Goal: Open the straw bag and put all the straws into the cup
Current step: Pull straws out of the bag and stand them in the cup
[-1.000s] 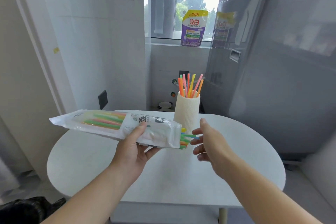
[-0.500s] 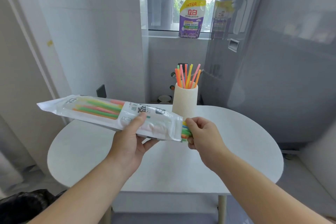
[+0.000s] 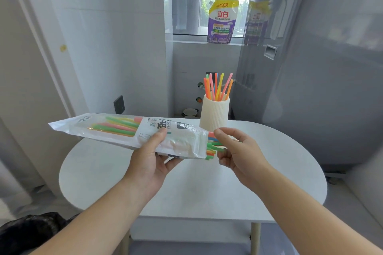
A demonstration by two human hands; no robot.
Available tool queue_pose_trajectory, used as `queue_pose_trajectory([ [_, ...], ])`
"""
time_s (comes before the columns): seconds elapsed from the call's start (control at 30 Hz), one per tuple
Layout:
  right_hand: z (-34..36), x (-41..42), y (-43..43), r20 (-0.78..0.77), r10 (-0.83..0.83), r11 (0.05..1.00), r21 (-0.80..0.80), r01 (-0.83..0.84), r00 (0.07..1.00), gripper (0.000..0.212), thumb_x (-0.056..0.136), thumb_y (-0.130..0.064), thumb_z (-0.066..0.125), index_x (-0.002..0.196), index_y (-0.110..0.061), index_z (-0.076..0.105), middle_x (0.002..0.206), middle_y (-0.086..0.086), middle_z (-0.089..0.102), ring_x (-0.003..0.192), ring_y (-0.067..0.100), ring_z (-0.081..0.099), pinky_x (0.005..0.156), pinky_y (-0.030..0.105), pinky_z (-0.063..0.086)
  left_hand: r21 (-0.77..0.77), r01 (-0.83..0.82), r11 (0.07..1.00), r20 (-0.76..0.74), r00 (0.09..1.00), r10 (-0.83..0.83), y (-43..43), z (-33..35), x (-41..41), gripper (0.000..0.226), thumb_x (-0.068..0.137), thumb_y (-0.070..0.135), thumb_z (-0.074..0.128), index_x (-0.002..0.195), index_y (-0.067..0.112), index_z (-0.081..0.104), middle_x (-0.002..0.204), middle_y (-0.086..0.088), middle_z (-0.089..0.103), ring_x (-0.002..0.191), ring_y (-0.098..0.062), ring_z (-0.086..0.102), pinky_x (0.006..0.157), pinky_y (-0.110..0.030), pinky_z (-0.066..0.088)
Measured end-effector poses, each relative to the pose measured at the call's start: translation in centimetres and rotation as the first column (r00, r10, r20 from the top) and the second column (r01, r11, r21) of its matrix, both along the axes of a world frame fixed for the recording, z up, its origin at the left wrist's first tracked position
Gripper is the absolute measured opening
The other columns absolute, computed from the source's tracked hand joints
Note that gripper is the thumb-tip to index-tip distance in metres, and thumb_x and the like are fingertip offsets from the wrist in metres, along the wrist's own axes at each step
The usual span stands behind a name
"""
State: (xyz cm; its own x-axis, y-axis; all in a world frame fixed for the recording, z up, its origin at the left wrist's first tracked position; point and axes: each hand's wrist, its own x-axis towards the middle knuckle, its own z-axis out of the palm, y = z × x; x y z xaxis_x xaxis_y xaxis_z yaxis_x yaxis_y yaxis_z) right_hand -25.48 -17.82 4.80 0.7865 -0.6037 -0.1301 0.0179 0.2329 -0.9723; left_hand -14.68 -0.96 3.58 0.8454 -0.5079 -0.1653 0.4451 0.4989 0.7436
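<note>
My left hand [image 3: 149,159] holds a clear plastic straw bag [image 3: 116,130] level above the white table [image 3: 186,188], with the open end pointing right. Coloured straw ends [image 3: 211,148] stick out of that opening. My right hand [image 3: 238,151] is at the opening, its fingertips closed on a green straw that stands out a little farther than the others. Behind the bag, a ribbed cream cup [image 3: 214,114] stands upright on the table's far side, holding several coloured straws [image 3: 217,87].
A tall grey appliance [image 3: 310,68] stands close along the table's right side. A purple and yellow detergent pouch [image 3: 222,21] sits on the windowsill behind. White walls close off the left, with a dark socket [image 3: 119,104]. A black object [image 3: 31,232] lies at the bottom left.
My right hand went from open beside the bag's mouth to closed on the straw ends, and a green straw now sticks out a bit farther. The bag stays held in my left hand.
</note>
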Motion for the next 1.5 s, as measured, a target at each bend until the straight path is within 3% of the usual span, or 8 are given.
queue_pose_trajectory([
  [0.23,-0.1,0.1,-0.2,-0.052,-0.053,0.975,-0.218,0.041,0.997,0.019,0.101,-0.021,0.056,0.102,-0.003,0.064,0.078,0.015,0.068,0.052,0.018,0.056,0.051,0.030,0.047,-0.021,-0.010,1.000,-0.025,1.000,0.010,0.3,0.0,0.4,0.043,0.093,0.020,0.069,0.136,0.020,0.063,0.118,-0.009,0.077,0.096,-0.025,0.076,0.065,-0.038,0.063],
  [0.33,0.1,-0.2,-0.2,-0.053,-0.072,0.978,-0.197,0.061,0.996,0.019,0.104,-0.021,0.047,0.105,-0.005,0.057,0.082,0.014,0.065,0.051,0.019,0.052,0.049,0.032,0.044,-0.017,-0.009,1.000,-0.025,1.000,0.009,0.5,0.0,0.4,0.042,0.094,0.021,0.068,0.136,0.019,0.063,0.115,-0.009,0.078,0.095,-0.024,0.076,0.065,-0.038,0.063],
  [0.47,0.5,-0.2,0.9,-0.027,-0.017,0.981,-0.195,0.012,0.999,0.022,0.097,-0.034,0.061,0.107,-0.015,0.060,0.092,0.013,0.068,0.051,0.019,0.051,0.046,0.030,0.042,-0.003,-0.005,1.000,-0.010,1.000,0.005,0.2,-0.1,0.1,0.041,0.093,0.021,0.069,0.134,0.019,0.064,0.121,-0.011,0.076,0.100,-0.026,0.075,0.066,-0.038,0.063],
  [0.77,0.6,-0.3,-0.1,-0.006,-0.046,0.968,-0.248,0.043,0.999,0.011,0.095,-0.019,0.067,0.099,-0.009,0.070,0.077,0.014,0.064,0.054,0.016,0.049,0.054,0.028,0.046,-0.018,-0.030,0.999,-0.007,1.000,0.030,0.7,0.2,0.7,0.033,0.093,0.021,0.069,0.126,0.021,0.067,0.113,-0.006,0.078,0.096,-0.023,0.076,0.069,-0.040,0.064],
  [1.03,1.1,-0.8,-1.3,0.023,-0.042,0.995,-0.089,0.043,0.999,0.020,0.095,-0.023,0.067,0.107,-0.007,0.065,0.092,0.016,0.067,0.062,0.020,0.059,0.060,0.029,0.054,-0.024,-0.053,0.998,-0.044,0.998,0.052,0.8,0.2,0.7,0.020,0.095,0.020,0.068,0.115,0.021,0.070,0.102,-0.005,0.079,0.088,-0.021,0.077,0.070,-0.041,0.065],
  [1.2,1.0,-0.8,-0.9,0.096,-0.071,0.997,0.030,0.068,0.993,0.041,0.091,-0.025,0.072,0.125,-0.010,0.055,0.105,0.018,0.065,0.066,0.025,0.065,0.063,0.033,0.059,-0.043,-0.065,0.997,-0.062,0.996,0.062,0.8,0.5,0.7,0.022,0.095,0.020,0.068,0.117,0.020,0.069,0.106,-0.007,0.077,0.093,-0.024,0.075,0.071,-0.041,0.066],
  [1.4,1.0,-0.7,-0.4,0.085,-0.080,0.997,0.031,0.078,0.993,0.033,0.091,-0.027,0.070,0.115,-0.007,0.060,0.102,0.019,0.070,0.066,0.023,0.068,0.063,0.032,0.058,-0.055,-0.056,0.997,-0.059,0.997,0.053,0.9,0.6,0.6,0.028,0.095,0.020,0.068,0.123,0.018,0.069,0.109,-0.007,0.077,0.093,-0.023,0.075,0.068,-0.039,0.065],
  [1.5,0.8,-0.5,0.1,0.094,-0.102,0.983,0.159,0.086,0.990,0.036,0.088,-0.031,0.072,0.113,-0.008,0.060,0.087,0.010,0.072,0.062,0.019,0.067,0.061,0.030,0.057,-0.061,-0.053,0.997,-0.057,0.997,0.050,0.9,0.7,0.4,0.035,0.094,0.021,0.068,0.129,0.016,0.067,0.111,-0.008,0.076,0.094,-0.024,0.075,0.068,-0.039,0.065],
])
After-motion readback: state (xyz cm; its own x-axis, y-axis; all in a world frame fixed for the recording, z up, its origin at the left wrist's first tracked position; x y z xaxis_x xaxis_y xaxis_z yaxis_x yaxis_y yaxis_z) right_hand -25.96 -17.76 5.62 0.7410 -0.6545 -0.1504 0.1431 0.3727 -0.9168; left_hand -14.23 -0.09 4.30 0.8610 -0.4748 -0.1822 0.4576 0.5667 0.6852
